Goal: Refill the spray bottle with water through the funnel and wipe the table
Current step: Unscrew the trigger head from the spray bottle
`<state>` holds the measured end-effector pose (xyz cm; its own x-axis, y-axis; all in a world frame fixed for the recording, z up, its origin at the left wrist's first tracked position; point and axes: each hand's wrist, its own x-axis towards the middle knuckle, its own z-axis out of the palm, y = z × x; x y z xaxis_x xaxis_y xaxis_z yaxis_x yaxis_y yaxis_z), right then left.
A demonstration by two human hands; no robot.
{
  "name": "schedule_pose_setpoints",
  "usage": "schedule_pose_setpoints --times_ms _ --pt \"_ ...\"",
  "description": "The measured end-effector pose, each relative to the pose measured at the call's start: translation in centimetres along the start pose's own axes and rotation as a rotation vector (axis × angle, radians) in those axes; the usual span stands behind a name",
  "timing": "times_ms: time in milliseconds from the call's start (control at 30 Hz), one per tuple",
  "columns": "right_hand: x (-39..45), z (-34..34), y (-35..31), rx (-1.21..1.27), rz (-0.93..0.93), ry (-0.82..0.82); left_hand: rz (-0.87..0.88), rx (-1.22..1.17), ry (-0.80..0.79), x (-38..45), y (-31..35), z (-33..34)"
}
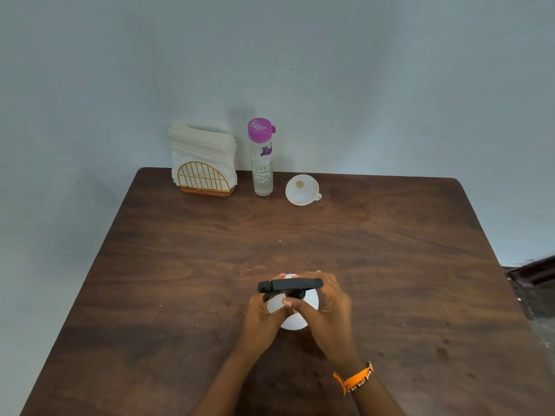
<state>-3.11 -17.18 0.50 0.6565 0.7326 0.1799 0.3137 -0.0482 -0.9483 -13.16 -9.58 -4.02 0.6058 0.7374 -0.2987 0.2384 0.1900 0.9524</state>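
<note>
Dark wooden table (pixel 180 265), both hands' fingers (pixel 303 307) clasping white spray bottle (pixel 295 321), black trigger head (pixel 289 286) seemingly on

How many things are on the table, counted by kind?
Spray bottle: 1
Water bottle: 1
Funnel: 1
Napkin holder with napkins: 1
Total: 4

One head-worn wide-angle view looks forward and down over the table (pixel 390 250) toward the wall (pixel 390 85).
</note>
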Motion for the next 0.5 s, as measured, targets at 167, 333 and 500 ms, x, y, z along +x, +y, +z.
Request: schedule_pose_setpoints --times_ms 167,333,500 --pt "1.6 -1.5 0.2 0.110 0.033 -0.234 -0.014 0.011 -0.001 0.3 0.4 0.1" --pt "4.0 -3.4 0.2 0.138 0.117 -0.564 0.068 0.128 -0.059 1.2 -0.1 -0.4" --pt "4.8 -4.3 -0.1 0.272 0.208 -0.792 0.022 0.265 -0.122 2.1 -3.6 -1.0"
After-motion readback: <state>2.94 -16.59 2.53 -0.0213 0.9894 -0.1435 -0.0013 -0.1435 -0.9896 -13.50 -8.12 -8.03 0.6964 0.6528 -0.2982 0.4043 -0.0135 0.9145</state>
